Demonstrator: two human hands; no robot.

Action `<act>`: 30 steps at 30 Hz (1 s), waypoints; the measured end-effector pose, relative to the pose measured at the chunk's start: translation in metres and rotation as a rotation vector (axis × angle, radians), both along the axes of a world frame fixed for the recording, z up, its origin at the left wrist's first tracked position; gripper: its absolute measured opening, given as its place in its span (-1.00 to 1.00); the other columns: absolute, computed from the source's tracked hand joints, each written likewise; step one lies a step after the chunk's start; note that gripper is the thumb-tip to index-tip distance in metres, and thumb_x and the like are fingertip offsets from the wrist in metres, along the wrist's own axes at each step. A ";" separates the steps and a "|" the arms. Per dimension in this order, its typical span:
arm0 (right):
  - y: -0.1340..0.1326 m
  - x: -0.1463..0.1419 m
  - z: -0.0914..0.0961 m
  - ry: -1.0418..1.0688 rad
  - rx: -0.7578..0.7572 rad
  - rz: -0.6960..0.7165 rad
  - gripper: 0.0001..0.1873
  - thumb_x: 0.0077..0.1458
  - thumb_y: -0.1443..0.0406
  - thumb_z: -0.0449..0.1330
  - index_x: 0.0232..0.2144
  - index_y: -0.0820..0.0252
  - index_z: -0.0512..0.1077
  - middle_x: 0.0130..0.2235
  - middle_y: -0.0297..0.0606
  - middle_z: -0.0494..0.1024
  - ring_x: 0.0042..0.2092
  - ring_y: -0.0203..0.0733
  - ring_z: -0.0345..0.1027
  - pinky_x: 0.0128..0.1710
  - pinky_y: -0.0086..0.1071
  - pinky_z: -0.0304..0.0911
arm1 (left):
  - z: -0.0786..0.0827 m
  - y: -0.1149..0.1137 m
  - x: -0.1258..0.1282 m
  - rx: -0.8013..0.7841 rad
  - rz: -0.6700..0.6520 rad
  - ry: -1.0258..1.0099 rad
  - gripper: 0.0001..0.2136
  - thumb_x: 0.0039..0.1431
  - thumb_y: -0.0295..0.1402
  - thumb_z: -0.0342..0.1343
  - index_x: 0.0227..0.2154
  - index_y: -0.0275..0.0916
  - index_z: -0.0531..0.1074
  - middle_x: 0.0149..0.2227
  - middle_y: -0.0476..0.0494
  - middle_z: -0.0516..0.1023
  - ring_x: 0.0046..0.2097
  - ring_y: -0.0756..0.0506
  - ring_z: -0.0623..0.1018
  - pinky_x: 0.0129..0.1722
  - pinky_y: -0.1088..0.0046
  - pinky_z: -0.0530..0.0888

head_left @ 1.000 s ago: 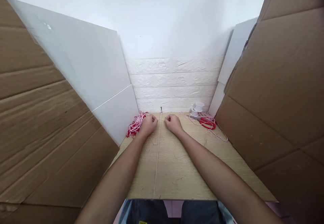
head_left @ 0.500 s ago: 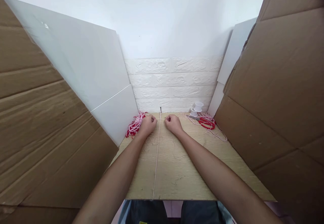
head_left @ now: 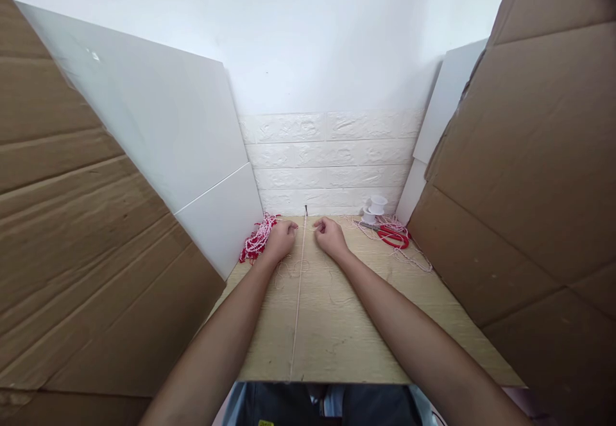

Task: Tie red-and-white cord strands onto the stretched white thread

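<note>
A pale cord [head_left: 299, 298] runs taut down the board from a small dark hook [head_left: 306, 210] at the back to the front edge. My left hand [head_left: 282, 238] is just left of the cord, its thumb and fingers pinched on a thin thread. On the other side of the cord my right hand [head_left: 330, 236] pinches a thread too, which crosses near the cord between the hands. Loose strands of thin thread [head_left: 293, 271] lie on the board below my left hand. Whether the thread is knotted around the cord is too small to tell.
Red and white braided cords [head_left: 257, 238] are heaped at the back left. At the back right are white spools [head_left: 377, 205], red-handled scissors [head_left: 393, 237] and pink-white cord [head_left: 414, 260]. Cardboard panels [head_left: 520, 188] stand on both sides of the wooden board [head_left: 346, 336].
Both hands have shifted slightly apart, and their fingers have loosened from tight curls to lighter pinches. The view has tilted a little; the cord and other things stay in place.
</note>
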State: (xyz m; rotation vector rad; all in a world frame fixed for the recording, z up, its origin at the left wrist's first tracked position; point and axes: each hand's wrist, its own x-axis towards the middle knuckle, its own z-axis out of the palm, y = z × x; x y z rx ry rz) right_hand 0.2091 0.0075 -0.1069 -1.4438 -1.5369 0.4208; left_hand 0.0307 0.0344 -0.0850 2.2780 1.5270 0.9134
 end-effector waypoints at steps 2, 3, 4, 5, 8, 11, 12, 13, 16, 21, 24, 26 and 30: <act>0.001 0.001 -0.002 0.003 0.012 0.006 -0.70 -0.14 0.51 0.07 -0.34 0.24 0.49 -0.39 -0.30 0.53 -0.33 -0.24 0.36 -0.31 -0.46 0.21 | 0.000 0.000 -0.001 0.011 -0.013 0.008 -0.69 0.18 -0.50 -0.08 -0.23 -0.29 0.59 -0.14 -0.24 0.62 -0.06 -0.15 0.54 0.02 0.31 0.41; 0.001 0.001 -0.002 0.004 0.014 0.016 -0.71 -0.15 0.51 0.07 -0.36 0.24 0.48 -0.37 -0.30 0.53 -0.32 -0.24 0.36 -0.30 -0.46 0.22 | 0.001 0.000 -0.001 0.013 -0.019 0.013 -0.69 0.18 -0.50 -0.08 -0.23 -0.28 0.59 -0.14 -0.23 0.62 -0.06 -0.14 0.54 0.03 0.31 0.41; 0.001 0.002 -0.003 0.004 0.014 0.028 -0.72 -0.15 0.52 0.07 -0.38 0.24 0.48 -0.36 -0.29 0.54 -0.32 -0.24 0.37 -0.30 -0.46 0.22 | 0.001 0.000 -0.002 0.015 -0.024 0.020 -0.69 0.18 -0.51 -0.09 -0.24 -0.28 0.59 -0.14 -0.23 0.62 -0.06 -0.14 0.53 0.02 0.32 0.41; 0.001 0.002 -0.003 0.005 0.014 0.042 -0.73 -0.15 0.52 0.07 -0.40 0.24 0.49 -0.35 -0.28 0.55 -0.31 -0.24 0.37 -0.28 -0.45 0.23 | 0.002 -0.001 -0.002 0.014 -0.026 0.026 -0.69 0.18 -0.50 -0.08 -0.25 -0.27 0.59 -0.15 -0.22 0.62 -0.06 -0.13 0.53 0.02 0.32 0.41; -0.001 0.004 -0.004 0.016 0.005 0.069 -0.71 -0.13 0.54 0.07 -0.40 0.24 0.52 -0.32 -0.26 0.57 -0.28 -0.24 0.39 -0.23 -0.44 0.25 | 0.003 -0.001 -0.003 0.001 -0.030 0.031 -0.71 0.18 -0.49 -0.07 -0.28 -0.26 0.60 -0.18 -0.21 0.63 -0.09 -0.14 0.54 0.00 0.32 0.42; -0.002 0.004 -0.003 0.025 -0.013 0.079 -0.69 -0.13 0.54 0.08 -0.39 0.24 0.55 -0.30 -0.24 0.59 -0.28 -0.24 0.41 -0.20 -0.44 0.27 | 0.003 -0.002 -0.003 -0.006 -0.038 0.009 -0.71 0.17 -0.49 -0.06 -0.30 -0.26 0.60 -0.20 -0.21 0.63 -0.11 -0.14 0.54 -0.02 0.33 0.42; -0.003 0.004 -0.003 0.023 -0.019 0.080 -0.69 -0.12 0.54 0.08 -0.39 0.23 0.56 -0.29 -0.24 0.60 -0.28 -0.24 0.42 -0.20 -0.43 0.27 | 0.003 -0.002 -0.003 -0.006 -0.044 0.003 -0.71 0.16 -0.50 -0.06 -0.31 -0.26 0.60 -0.20 -0.20 0.63 -0.11 -0.13 0.53 -0.02 0.33 0.42; -0.003 0.004 -0.002 0.021 -0.022 0.081 -0.69 -0.12 0.54 0.09 -0.38 0.23 0.57 -0.29 -0.24 0.60 -0.28 -0.24 0.42 -0.19 -0.43 0.28 | 0.003 -0.002 -0.003 -0.006 -0.049 -0.003 -0.71 0.14 -0.51 -0.06 -0.32 -0.26 0.60 -0.21 -0.20 0.62 -0.12 -0.13 0.53 -0.03 0.33 0.42; -0.004 0.004 -0.001 0.016 -0.031 0.082 -0.69 -0.10 0.52 0.09 -0.38 0.22 0.59 -0.29 -0.24 0.62 -0.29 -0.24 0.43 -0.20 -0.43 0.28 | 0.002 -0.002 -0.004 -0.005 -0.060 -0.012 -0.70 0.09 -0.55 -0.05 -0.34 -0.26 0.61 -0.23 -0.19 0.61 -0.14 -0.14 0.52 -0.05 0.32 0.42; -0.007 0.004 0.001 -0.032 -0.026 0.096 -0.71 -0.09 0.51 0.12 -0.38 0.21 0.60 -0.30 -0.24 0.63 -0.27 -0.22 0.45 -0.21 -0.43 0.28 | 0.002 -0.004 -0.005 -0.016 -0.073 -0.034 -0.65 -0.05 -0.61 -0.07 -0.41 -0.23 0.62 -0.27 -0.16 0.58 -0.18 -0.13 0.50 -0.07 0.31 0.41; -0.009 0.004 0.002 -0.069 -0.019 0.108 -0.72 -0.07 0.51 0.14 -0.36 0.21 0.61 -0.30 -0.23 0.62 -0.27 -0.21 0.45 -0.19 -0.41 0.29 | 0.002 -0.004 -0.005 -0.009 -0.088 -0.057 -0.65 -0.09 -0.61 -0.08 -0.46 -0.23 0.61 -0.29 -0.15 0.56 -0.18 -0.13 0.49 -0.08 0.32 0.41; -0.009 0.004 0.002 -0.089 -0.013 0.115 -0.72 -0.07 0.51 0.15 -0.35 0.21 0.61 -0.29 -0.23 0.62 -0.26 -0.20 0.45 -0.17 -0.40 0.30 | 0.002 -0.004 -0.005 -0.012 -0.096 -0.069 -0.67 -0.11 -0.60 -0.08 -0.49 -0.24 0.59 -0.30 -0.16 0.54 -0.20 -0.12 0.49 -0.10 0.33 0.41; -0.009 0.004 0.001 -0.108 0.001 0.121 -0.73 -0.05 0.51 0.16 -0.35 0.22 0.62 -0.27 -0.21 0.62 -0.23 -0.18 0.46 -0.16 -0.38 0.31 | -0.001 -0.002 -0.006 -0.022 -0.103 -0.078 -0.71 -0.14 -0.60 -0.07 -0.55 -0.25 0.56 -0.33 -0.15 0.52 -0.23 -0.10 0.48 -0.13 0.35 0.40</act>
